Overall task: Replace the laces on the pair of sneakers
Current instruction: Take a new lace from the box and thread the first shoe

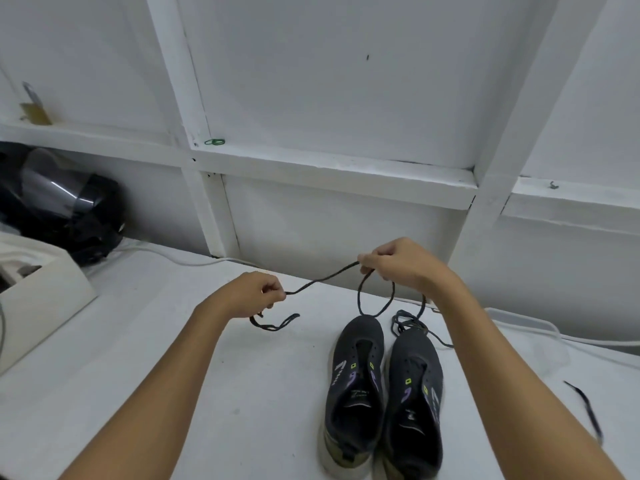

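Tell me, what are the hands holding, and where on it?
Both hold one dark shoelace. The left hand pinches it near one end; the right hand grips it farther along, the rest looping down.

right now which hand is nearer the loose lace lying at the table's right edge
Right. The right hand is up beyond the sneakers' toes, above and left of that loose lace; the left hand is farther left still.

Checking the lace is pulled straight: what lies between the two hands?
In the head view, a taut stretch of dark lace runs from the left hand to the right hand; only bare white table shows beneath.
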`<state>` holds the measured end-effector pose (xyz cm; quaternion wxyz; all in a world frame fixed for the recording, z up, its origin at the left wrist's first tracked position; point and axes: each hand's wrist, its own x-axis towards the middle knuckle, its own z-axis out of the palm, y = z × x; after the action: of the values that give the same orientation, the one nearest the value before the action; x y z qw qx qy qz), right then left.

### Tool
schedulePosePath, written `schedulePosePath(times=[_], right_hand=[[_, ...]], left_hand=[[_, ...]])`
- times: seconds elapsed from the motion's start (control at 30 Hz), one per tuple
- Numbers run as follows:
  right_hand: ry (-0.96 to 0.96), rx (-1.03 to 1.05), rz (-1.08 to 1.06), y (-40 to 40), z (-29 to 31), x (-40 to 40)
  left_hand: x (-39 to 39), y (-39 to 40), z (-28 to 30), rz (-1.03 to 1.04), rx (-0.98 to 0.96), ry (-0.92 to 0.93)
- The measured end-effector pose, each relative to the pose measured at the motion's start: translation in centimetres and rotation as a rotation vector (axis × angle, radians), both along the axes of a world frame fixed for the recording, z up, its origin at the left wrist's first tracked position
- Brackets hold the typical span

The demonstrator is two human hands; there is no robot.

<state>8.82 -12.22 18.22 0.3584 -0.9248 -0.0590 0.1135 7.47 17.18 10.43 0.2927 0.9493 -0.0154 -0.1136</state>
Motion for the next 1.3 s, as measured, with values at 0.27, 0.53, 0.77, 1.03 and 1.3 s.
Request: schedulePosePath(times=[0.27, 0.53, 0.77, 1.03, 1.3], right_hand=[[-0.222, -0.295, 0.163, 4.8, -1.5, -0.2], [-0.182, -0.016, 0.063, 5.1, -2.6, 0.3], [-0.073, -0.168, 0.050, 1.9, -2.8, 1.1], [-0.131, -0.153, 0.215, 5.8, -3.9, 0.8], [-0.276, -0.092, 0.260, 6.3, -4.7, 0.8]], left_hand=[[0.6, -2.8, 3.1, -0.126, -0.344, -0.079], [0.9, -2.5, 2.9, -0.132, -0.380, -0.057], [0.4, 0.2, 1.0, -0.067, -0.188, 0.007], [1.5, -2.8, 3.6, -0.191, -0.370, -0.020], [1.5, -2.2, 3.8, -0.183, -0.327, 0.004]])
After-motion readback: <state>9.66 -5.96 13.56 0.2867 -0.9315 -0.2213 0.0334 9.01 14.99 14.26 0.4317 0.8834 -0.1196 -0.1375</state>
